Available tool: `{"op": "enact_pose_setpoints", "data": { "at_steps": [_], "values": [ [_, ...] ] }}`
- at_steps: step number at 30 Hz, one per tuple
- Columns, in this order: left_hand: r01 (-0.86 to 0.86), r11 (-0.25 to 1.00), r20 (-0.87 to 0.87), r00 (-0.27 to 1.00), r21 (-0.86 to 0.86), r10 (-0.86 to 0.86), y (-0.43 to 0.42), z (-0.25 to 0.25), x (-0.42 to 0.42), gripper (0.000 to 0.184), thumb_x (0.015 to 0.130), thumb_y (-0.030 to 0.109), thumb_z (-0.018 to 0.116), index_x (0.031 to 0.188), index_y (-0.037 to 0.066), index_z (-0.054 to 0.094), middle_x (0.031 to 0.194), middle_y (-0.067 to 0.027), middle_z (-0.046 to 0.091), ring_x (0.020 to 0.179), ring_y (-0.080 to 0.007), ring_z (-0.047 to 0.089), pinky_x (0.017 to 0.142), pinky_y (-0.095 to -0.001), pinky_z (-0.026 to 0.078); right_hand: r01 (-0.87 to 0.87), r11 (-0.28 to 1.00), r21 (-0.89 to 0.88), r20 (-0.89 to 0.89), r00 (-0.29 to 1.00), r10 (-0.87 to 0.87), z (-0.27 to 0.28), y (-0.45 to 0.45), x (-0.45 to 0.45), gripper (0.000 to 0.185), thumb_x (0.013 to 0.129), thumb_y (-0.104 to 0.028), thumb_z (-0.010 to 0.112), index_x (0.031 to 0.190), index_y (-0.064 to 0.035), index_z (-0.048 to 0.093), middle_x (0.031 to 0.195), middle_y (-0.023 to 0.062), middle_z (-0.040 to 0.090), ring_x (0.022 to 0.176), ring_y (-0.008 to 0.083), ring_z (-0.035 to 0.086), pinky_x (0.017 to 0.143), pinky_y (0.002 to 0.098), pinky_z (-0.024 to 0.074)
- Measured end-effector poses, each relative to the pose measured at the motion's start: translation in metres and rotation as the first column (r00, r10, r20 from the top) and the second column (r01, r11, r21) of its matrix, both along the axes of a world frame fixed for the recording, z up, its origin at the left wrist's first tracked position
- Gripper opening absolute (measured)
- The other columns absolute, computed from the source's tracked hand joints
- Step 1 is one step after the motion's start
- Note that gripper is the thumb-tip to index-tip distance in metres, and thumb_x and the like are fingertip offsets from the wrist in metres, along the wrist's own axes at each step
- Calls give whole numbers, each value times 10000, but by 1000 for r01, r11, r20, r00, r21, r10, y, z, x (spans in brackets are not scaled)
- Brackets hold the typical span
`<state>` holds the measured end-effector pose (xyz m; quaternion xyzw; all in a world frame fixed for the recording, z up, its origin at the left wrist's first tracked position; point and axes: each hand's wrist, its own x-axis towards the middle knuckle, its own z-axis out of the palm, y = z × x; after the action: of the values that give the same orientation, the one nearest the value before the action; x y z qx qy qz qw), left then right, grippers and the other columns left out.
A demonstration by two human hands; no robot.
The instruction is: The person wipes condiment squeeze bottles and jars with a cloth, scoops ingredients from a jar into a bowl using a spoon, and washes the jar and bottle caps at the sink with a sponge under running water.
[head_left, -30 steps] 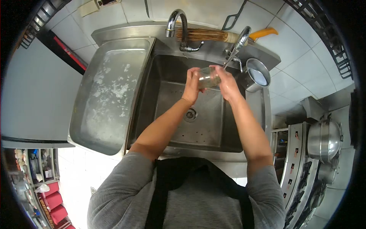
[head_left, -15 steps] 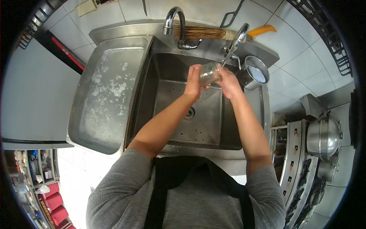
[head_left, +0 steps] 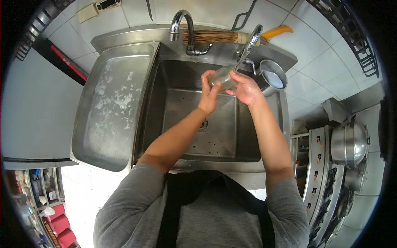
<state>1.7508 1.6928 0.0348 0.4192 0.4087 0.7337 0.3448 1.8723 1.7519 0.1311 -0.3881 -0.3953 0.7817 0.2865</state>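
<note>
A clear glass jar (head_left: 222, 78) is held tilted between both hands over the metal sink (head_left: 206, 142). My left hand (head_left: 209, 93) is wrapped round its left end, thumb on the near side. At the other end my right hand (head_left: 247, 87) holds the jar near its rim, with the palm partly turned up. Water runs from the right faucet (head_left: 253, 39) down to the jar's right end and my right fingers. The left faucet (head_left: 182, 29) hangs above the back of the sink.
A metal tray (head_left: 111, 107) with whitish residue lies left of the sink. A metal pot (head_left: 271, 77) with something pale inside stands at the right back corner. Behind the faucets lie a straw brush (head_left: 215, 37) and an orange handle (head_left: 278, 32). A lidded pot (head_left: 350, 144) is far right.
The jar has tilted and turned between my hands, and my right palm has rolled upward. The whole view has shifted slightly, moving the sink and faucets to the left.
</note>
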Motion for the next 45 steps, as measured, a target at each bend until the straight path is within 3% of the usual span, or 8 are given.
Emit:
{"op": "enact_pose_setpoints", "data": {
  "at_steps": [7, 12, 14, 18, 20, 23, 38, 45],
  "values": [
    [261, 965, 486, 843, 4, -230, -3, 10, -7, 284, 947, 248, 416, 1215, 190, 342, 1178, -84, 430, 1046, -204, 466, 767, -348, 457, -316, 878, 360, 139, 949, 285, -17, 23, 17, 199, 860, -214, 630, 961, -44, 613, 1149, 15, 504, 969, 141, 544, 825, 318, 438],
    [170, 980, 270, 953, -104, -136, -6, 13, -5, 276, 944, 270, 417, 1199, 193, 345, 1164, -74, 427, 999, -201, 476, 746, -356, 466, -211, 768, 604, 367, 930, -34, -15, 14, 6, 218, 895, -222, 585, 840, -11, 604, 962, 51, 600, 799, 178, 575, 719, 334, 464],
    [24, 988, -116, 992, -154, -42, -5, 7, -7, 278, 941, 281, 424, 1192, 185, 352, 1139, -68, 421, 960, -188, 477, 746, -352, 467, -312, 372, 874, 433, 848, -305, -22, 21, 4, 254, 907, -226, 561, 836, 16, 593, 983, 92, 616, 760, 240, 592, 715, 342, 477],
    [161, 981, 255, 958, -107, -129, -3, 17, -6, 279, 952, 322, 439, 1185, 182, 375, 1110, -30, 434, 965, -174, 471, 757, -337, 441, -281, 217, 935, 300, 952, -63, -29, 31, 13, 202, 902, -201, 561, 877, -6, 607, 1048, 76, 609, 946, 235, 575, 806, 333, 457],
    [195, 979, 412, 899, -63, -152, 4, 12, -6, 273, 954, 325, 439, 1179, 186, 374, 1111, -35, 449, 1000, -187, 486, 757, -354, 453, -248, 740, 625, 164, 969, 186, -26, 25, 21, 120, 837, -90, 612, 942, -31, 605, 1078, 53, 600, 1009, 184, 552, 857, 333, 440],
    [216, 976, 495, 848, 2, -189, 6, 17, 4, 281, 948, 317, 452, 1181, 182, 372, 1132, -31, 443, 1085, -175, 446, 870, -351, 414, -116, 984, 132, -122, 984, 132, -8, 6, 17, 267, 681, -4, 657, 932, -85, 618, 988, 29, 612, 924, 154, 560, 800, 298, 419],
    [254, 954, 550, 825, -158, -129, 14, 21, -1, 293, 956, 432, 376, 1144, 207, 374, 1143, -3, 463, 990, -195, 489, 690, -370, 449, -210, 929, 304, 254, 958, 134, 16, 6, 10, 243, 753, -163, 669, 972, -64, 635, 1076, 77, 562, 975, 219, 543, 773, 329, 445],
    [150, 974, 345, 935, -169, -84, 7, 24, 2, 336, 889, 357, 533, 1142, 167, 419, 1159, -38, 447, 1054, -224, 472, 819, -423, 421, -267, 332, 905, 382, 854, -354, -21, 24, -2, 332, 784, -326, 656, 774, 6, 670, 968, 173, 602, 922, 283, 585, 748, 370, 482]
  ]
}}
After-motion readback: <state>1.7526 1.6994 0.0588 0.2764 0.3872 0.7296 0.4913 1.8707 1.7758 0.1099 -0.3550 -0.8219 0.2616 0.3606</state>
